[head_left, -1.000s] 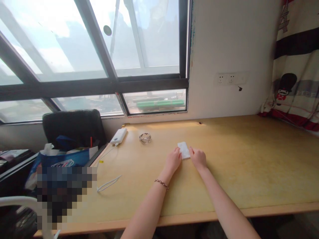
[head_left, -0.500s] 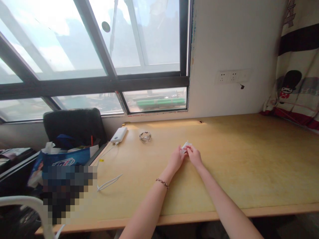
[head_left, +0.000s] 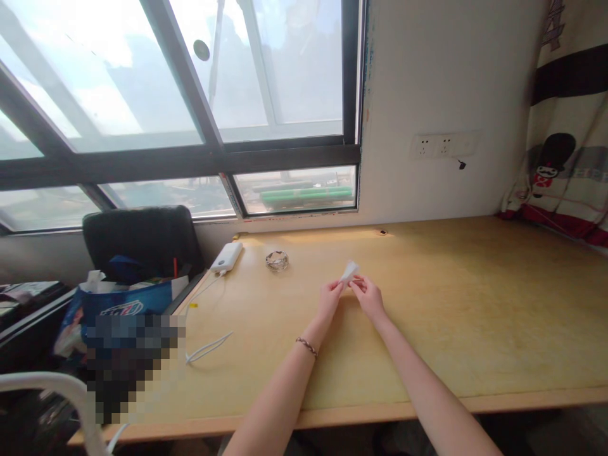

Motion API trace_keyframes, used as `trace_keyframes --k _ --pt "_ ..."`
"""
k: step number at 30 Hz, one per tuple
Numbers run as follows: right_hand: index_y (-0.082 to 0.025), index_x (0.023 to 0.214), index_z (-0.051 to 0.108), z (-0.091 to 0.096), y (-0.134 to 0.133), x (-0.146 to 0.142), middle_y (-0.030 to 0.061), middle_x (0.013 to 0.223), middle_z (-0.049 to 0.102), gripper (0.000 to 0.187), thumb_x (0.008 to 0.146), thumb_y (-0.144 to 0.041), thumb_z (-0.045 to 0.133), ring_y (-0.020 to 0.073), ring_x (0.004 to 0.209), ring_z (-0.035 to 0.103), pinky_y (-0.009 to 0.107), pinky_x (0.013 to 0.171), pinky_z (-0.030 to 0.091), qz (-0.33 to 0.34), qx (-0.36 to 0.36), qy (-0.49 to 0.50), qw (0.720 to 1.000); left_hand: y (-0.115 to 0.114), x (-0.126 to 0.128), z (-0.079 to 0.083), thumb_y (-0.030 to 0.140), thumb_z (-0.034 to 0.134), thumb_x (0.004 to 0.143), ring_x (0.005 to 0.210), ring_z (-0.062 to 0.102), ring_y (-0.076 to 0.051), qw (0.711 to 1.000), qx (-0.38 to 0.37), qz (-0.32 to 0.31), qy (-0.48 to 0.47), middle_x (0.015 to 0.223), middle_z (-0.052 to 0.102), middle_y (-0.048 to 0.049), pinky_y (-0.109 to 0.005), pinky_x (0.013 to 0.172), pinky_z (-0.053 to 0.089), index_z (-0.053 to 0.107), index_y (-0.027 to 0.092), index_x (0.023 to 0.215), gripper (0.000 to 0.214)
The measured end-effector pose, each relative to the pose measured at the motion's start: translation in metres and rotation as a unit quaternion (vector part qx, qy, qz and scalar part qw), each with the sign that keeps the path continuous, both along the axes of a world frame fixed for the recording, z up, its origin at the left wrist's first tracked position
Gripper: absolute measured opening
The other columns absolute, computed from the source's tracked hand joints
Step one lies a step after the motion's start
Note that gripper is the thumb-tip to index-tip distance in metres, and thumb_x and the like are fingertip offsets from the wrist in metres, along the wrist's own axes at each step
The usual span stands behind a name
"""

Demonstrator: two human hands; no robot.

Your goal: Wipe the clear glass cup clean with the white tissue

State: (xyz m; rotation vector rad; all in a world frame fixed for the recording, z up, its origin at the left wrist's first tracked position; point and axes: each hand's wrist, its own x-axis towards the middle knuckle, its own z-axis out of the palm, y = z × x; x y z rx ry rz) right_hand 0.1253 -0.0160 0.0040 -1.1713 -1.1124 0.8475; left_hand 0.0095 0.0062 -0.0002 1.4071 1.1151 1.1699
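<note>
A small white folded piece of paper or tissue is held just above the wooden desk, near its middle. My left hand, with a beaded bracelet on the wrist, pinches its lower left edge. My right hand pinches its lower right edge. Both hands have their fingers closed on the white piece, which stands tilted up between the fingertips.
A white power bank with a white cable lies at the desk's back left, a small glass dish beside it. A black chair with a blue bag stands left. Wall sockets and a patterned curtain are on the right.
The white piece lay flat on the desk under my fingertips; both hands have since lifted it and drawn it together, so it now stands up, narrower, between my fingers.
</note>
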Motion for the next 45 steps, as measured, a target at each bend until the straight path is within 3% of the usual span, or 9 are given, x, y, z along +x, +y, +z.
trace_keyframes --k 5,13,23,29,36,42,45 --pt "-0.019 0.078 0.061 0.005 -0.004 0.000 0.0042 0.079 0.067 0.020 0.064 -0.033 0.060 0.0188 0.074 0.062 0.032 0.072 0.048 -0.001 0.011 -0.019 1.000 -0.005 0.005 0.002 0.035 0.061 0.064 0.072 0.057 -0.018 0.994 -0.055 -0.035 -0.091 0.081 0.066 -0.0087 -0.027 0.068 0.040 0.067 0.010 0.086 0.034" --pt "-0.017 0.074 0.063 0.001 0.000 0.006 0.0042 0.073 0.067 0.023 0.063 -0.037 0.060 0.0191 0.071 0.061 0.032 0.070 0.048 -0.056 -0.002 0.001 0.998 -0.015 0.012 0.015 0.043 0.051 0.072 0.089 0.056 -0.021 0.993 0.004 -0.086 -0.078 0.094 0.065 -0.0070 -0.029 0.078 0.041 0.067 0.014 0.087 0.036" --pt "-0.016 0.069 0.062 0.006 -0.005 0.005 0.0032 0.069 0.066 0.018 0.064 -0.033 0.058 0.0176 0.067 0.061 0.029 0.067 0.047 -0.036 0.012 -0.020 0.999 -0.015 0.011 0.012 0.037 0.052 0.073 0.093 0.055 -0.022 0.994 0.037 -0.082 -0.068 0.097 0.064 -0.0074 -0.033 0.085 0.038 0.066 0.014 0.089 0.031" --pt "-0.016 0.067 0.059 0.005 -0.003 0.009 0.0002 0.066 0.064 0.011 0.061 -0.025 0.057 0.0157 0.066 0.060 0.028 0.066 0.049 -0.025 -0.016 0.145 0.989 -0.014 0.011 0.008 0.040 0.054 0.071 0.080 0.058 -0.019 0.986 -0.055 -0.076 -0.137 0.087 0.066 -0.0094 -0.030 0.075 0.042 0.065 0.011 0.090 0.036" --pt "-0.020 0.063 0.049 0.002 0.001 0.018 -0.0046 0.056 0.059 0.005 0.062 -0.023 0.053 0.0111 0.050 0.057 0.019 0.043 0.044 -0.077 -0.063 0.295 0.950 -0.005 0.003 0.008 0.036 0.061 0.064 0.080 0.058 -0.017 0.946 -0.142 -0.025 -0.292 0.094 0.063 -0.0115 -0.028 0.072 0.045 0.062 0.010 0.086 0.034" --pt "-0.016 0.081 0.058 0.003 0.001 0.010 0.0050 0.081 0.068 0.027 0.055 -0.021 0.066 0.0213 0.075 0.063 0.032 0.065 0.052 0.048 -0.087 0.343 0.934 -0.001 0.001 0.009 0.033 0.059 0.065 0.081 0.059 -0.016 0.944 -0.157 -0.016 -0.289 0.096 0.062 -0.0100 -0.027 0.070 0.047 0.059 0.012 0.086 0.030" --pt "-0.013 0.080 0.061 0.001 0.002 0.012 0.0081 0.081 0.069 0.031 0.051 -0.018 0.068 0.0246 0.074 0.064 0.035 0.065 0.052 0.035 -0.101 0.337 0.935 0.001 0.000 0.007 0.030 0.059 0.064 0.073 0.060 -0.016 0.949 -0.165 -0.004 -0.270 0.087 0.064 -0.0095 -0.026 0.064 0.048 0.058 0.011 0.083 0.026"
